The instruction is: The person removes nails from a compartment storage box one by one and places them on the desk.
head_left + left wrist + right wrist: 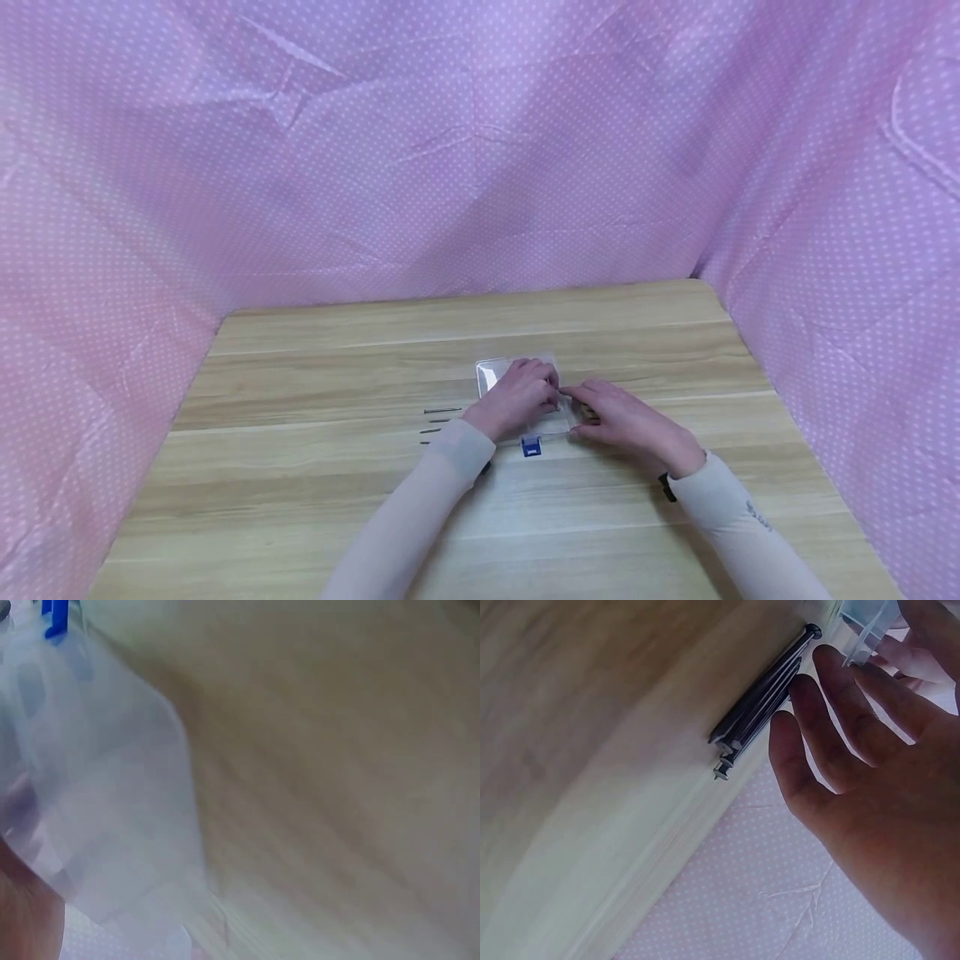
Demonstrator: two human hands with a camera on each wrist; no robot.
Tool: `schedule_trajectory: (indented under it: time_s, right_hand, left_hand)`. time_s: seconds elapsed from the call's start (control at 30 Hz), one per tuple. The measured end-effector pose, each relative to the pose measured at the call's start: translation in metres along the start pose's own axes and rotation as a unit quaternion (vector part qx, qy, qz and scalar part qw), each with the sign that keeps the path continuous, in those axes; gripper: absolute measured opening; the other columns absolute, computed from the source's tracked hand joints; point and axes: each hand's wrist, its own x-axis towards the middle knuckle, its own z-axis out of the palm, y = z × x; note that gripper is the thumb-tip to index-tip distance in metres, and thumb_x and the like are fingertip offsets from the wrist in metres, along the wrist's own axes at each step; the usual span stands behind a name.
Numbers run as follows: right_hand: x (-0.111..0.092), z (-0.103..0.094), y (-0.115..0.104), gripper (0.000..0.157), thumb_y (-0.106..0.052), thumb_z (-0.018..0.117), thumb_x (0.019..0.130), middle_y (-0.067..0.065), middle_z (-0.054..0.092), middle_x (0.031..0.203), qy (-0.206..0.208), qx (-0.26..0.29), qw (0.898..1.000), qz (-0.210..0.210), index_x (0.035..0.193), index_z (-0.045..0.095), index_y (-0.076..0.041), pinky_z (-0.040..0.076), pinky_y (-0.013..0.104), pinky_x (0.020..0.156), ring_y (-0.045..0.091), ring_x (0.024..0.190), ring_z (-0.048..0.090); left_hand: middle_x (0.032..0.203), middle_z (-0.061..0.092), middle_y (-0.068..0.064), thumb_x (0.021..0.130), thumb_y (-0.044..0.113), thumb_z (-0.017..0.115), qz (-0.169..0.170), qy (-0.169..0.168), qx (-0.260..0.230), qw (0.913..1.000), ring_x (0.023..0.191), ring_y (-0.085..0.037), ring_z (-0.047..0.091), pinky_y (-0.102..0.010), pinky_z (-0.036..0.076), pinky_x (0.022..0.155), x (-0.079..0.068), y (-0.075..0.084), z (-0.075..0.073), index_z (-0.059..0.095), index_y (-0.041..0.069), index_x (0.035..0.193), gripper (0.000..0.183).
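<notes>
A clear plastic box (555,422) with a blue latch (531,447) lies on the table, its transparent lid (489,375) swung open to the left. My left hand (517,393) reaches over the box with fingers bent down into it; whether they pinch anything is hidden. At the box's right side rests my right hand (618,418), its fingers loosely extended and a fingertip touching the box edge. Beside that hand, in the right wrist view, lies a bundle of dark nails (761,705). The left wrist view shows mostly blurred clear plastic (120,772).
Several thin dark nails (442,410) lie spaced apart left of the box, near the left forearm. The wood-grain table (300,500) is bordered at the back and sides by pink dotted cloth (465,167).
</notes>
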Motion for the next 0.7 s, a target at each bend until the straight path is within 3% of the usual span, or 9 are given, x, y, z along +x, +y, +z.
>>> schedule_trajectory:
  time_s: [0.33, 0.7]
  right_hand:
    - [-0.0002, -0.0005, -0.0009, 0.064, -0.030, 0.081, 0.091, 0.008, 0.066, 0.124, 0.001, -0.011, 1.000, -0.002, 0.144, 0.057, -0.002, 0.054, 0.049, 0.099, 0.025, 0.113, 0.062]
    - [0.0032, 0.0010, -0.0016, 0.070, -0.035, 0.084, 0.087, 0.003, 0.067, 0.112, 0.012, -0.032, 0.999, -0.024, 0.142, 0.058, 0.000, 0.055, 0.042, 0.087, 0.017, 0.099, 0.060]
  left_hand:
    - [0.124, 0.063, 0.006, 0.100, 0.030, 0.071, -0.005, -0.021, -0.022, 0.9995, 0.123, -0.013, 0.055, -0.037, 0.038, 0.118, 0.0002, -0.0009, -0.0012, 0.078, 0.020, 0.109, 0.015]
    - [0.123, 0.061, 0.006, 0.101, 0.028, 0.069, 0.005, -0.024, -0.009, 0.9997, 0.120, -0.013, 0.054, -0.035, 0.042, 0.113, 0.0026, -0.0013, -0.0033, 0.076, 0.019, 0.101, 0.011]
